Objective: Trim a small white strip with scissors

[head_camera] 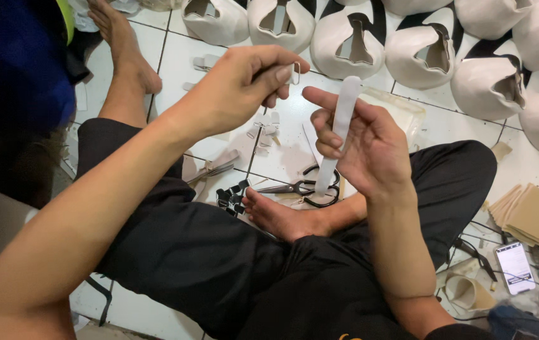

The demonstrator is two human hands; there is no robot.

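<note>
Left hand [244, 85] pinches a small wire clip [295, 73]; right hand [357, 148] grips a long, flat white strip [338, 129] above black-handled scissors [307, 187] on glossy tiled floor [282, 151].

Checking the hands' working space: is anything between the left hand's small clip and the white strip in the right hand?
Nothing visible: open air separates the small metal clip in the left hand from the long white flat strip in the right hand.
</note>
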